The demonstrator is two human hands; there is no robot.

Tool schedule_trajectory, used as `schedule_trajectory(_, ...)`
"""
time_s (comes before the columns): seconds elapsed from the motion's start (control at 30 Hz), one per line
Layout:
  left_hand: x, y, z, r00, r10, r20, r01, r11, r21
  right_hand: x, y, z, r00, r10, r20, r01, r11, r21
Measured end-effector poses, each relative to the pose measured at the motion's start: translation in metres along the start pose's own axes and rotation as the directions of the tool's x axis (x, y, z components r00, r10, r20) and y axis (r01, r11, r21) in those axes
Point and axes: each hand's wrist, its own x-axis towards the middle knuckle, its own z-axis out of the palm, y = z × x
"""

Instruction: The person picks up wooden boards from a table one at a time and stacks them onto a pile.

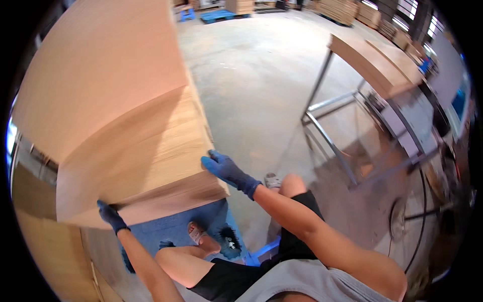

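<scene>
In front of me on the left lies a stack of thin light-brown wood sheets (151, 138), its layered near side facing me. My left hand (111, 215), in a dark blue glove, grips the near edge toward the left; some of its fingers are hidden. At the near right corner, my right hand (229, 173), gloved alike, is closed on the sheet edge with thumb and fingertips at the top. How many sheets lie within either grasp cannot be made out. Behind it a taller mass of similar wood sheets (110, 55) rises.
A blue pallet (171, 229) lies below the stack, beside my foot. To the right stands a metal frame table (327, 136) carrying wooden boards (375, 65). Machinery with a hanging black cable (423, 216) is further right. More board stacks (337, 12) and a blue pallet (216, 16) are far back.
</scene>
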Motion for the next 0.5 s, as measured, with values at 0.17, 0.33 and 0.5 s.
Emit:
schedule_trajectory(0.17,-0.180,0.045,0.076,0.875,-0.346,0.339,0.427,0.880,-0.206,-0.062,0.090,-0.065,0.907,0.300,0.295,-0.411,0.778,0.474)
schedule_trajectory(0.33,-0.222,0.065,0.075,0.925,-0.200,0.323,0.263,0.950,-0.165,-0.158,0.150,-0.082,0.700,0.565,0.436,-0.706,0.458,0.540)
schedule_trajectory(0.5,-0.224,0.056,0.083,0.984,0.061,0.170,-0.059,0.998,-0.016,-0.234,0.184,-0.076,0.626,0.680,0.382,-0.755,0.406,0.515)
